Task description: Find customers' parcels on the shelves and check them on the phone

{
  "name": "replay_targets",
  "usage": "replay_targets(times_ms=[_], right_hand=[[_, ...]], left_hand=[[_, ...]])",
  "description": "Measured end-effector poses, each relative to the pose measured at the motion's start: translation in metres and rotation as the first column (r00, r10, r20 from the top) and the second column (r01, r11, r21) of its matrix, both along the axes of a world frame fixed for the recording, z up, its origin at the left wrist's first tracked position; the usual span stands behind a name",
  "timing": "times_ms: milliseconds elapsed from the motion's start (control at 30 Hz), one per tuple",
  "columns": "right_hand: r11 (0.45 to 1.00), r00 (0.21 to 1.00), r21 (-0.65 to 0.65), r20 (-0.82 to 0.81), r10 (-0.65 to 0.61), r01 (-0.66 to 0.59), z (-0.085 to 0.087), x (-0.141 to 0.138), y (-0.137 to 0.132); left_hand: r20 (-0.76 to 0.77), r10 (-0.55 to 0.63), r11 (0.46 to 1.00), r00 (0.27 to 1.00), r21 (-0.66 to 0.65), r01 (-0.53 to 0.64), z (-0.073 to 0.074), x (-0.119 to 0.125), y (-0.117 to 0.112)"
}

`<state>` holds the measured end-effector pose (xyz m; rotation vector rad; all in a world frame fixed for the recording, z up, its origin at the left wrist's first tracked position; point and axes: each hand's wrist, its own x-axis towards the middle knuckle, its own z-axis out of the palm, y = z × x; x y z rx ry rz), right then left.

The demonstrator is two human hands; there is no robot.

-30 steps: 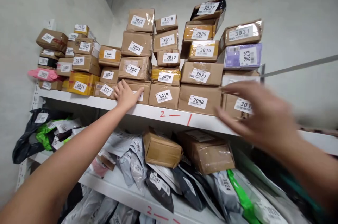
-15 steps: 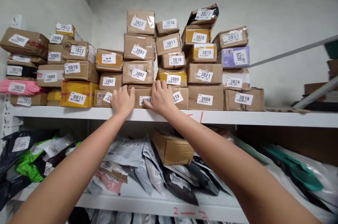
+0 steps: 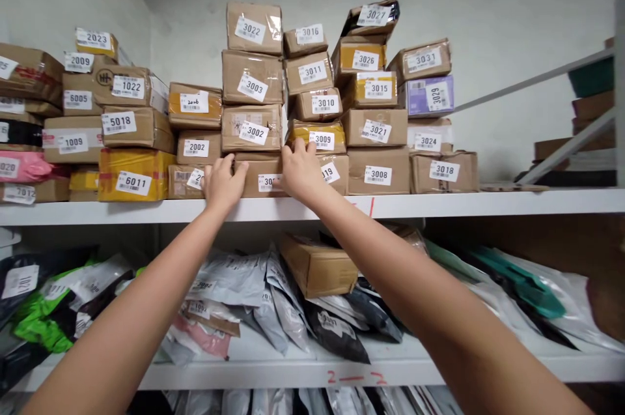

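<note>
On the white metal upper shelf, left to right, a yellow-taped rectangular cardboard box labelled 6011 sits near a low brown cardboard box with a half-covered label. At that low box's right end is the left hand, its thumb set apart from its bent fingers and laid toward the face of a plain brown cardboard box. This plain box stands at the bottom of its stack, directly under a brown cardboard box labelled 3002 and two more. It looks stiff-walled and not especially fragile; its weight is hard to judge, but the load above should make it drag, and any smooth tape could slip under bare fingers. The best hold is probably low on its two front corners, with the upper boxes steadied. The right hand lies at its right end, fingers bent up near a yellow-taped cardboard box labelled 3009, thumb pointing left across the plain box's label. Whether either hand truly grips cannot be told, as the fingertips are partly hidden. The plain box's last digits, sides and depth are out of sight; the right hand also covers part of the neighbouring brown cardboard box ending in 19.
</note>
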<state>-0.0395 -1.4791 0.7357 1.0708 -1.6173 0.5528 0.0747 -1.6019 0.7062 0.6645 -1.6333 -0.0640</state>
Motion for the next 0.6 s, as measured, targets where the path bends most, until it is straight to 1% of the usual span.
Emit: replay_targets(times_ms=[67, 167, 200, 267, 333, 400, 500, 567, 600], right_hand=[[0.997, 0.999, -0.065, 0.027, 0.034, -0.032, 0.001, 0.0, -0.003], [0.993, 0.995, -0.072, -0.02, 0.095, -0.096, 0.007, -0.007, -0.002], [0.992, 0.993, -0.062, -0.043, 0.106, -0.108, 0.01, -0.01, 0.0], [0.991, 0.988, -0.056, -0.093, 0.12, -0.125, 0.014, -0.014, 0.003], [0.983, 0.983, -0.101, -0.121, 0.139, -0.151, 0.018, -0.013, 0.003], [0.966, 0.977, -0.169, -0.124, 0.176, -0.196, 0.022, -0.002, -0.001], [0.94, 0.968, -0.232, -0.079, 0.238, -0.25, 0.034, 0.025, -0.018], [0.937, 0.966, -0.252, 0.026, 0.257, -0.243, 0.046, 0.046, -0.033], [0.941, 0.961, -0.255, 0.103, 0.256, -0.223, 0.052, 0.056, -0.04]], left_hand=[[-0.02, -0.014, 1.0, 1.0, -0.026, 0.014, 0.002, 0.003, -0.003], [-0.034, -0.041, 0.998, 0.999, -0.044, 0.04, 0.005, 0.007, -0.003], [-0.013, -0.023, 0.999, 1.0, -0.045, 0.023, 0.005, 0.007, -0.002], [0.045, 0.056, 0.997, 0.997, -0.052, -0.054, 0.003, 0.002, 0.006], [0.068, 0.133, 0.99, 0.989, -0.05, -0.13, -0.002, -0.01, 0.017], [0.04, 0.165, 0.985, 0.985, -0.048, -0.163, -0.007, -0.025, 0.031], [0.046, 0.145, 0.989, 0.988, -0.021, -0.145, -0.013, -0.048, 0.049], [0.046, 0.121, 0.992, 0.992, 0.036, -0.123, -0.013, -0.06, 0.056], [0.019, 0.107, 0.992, 0.994, 0.07, -0.108, -0.013, -0.064, 0.057]])
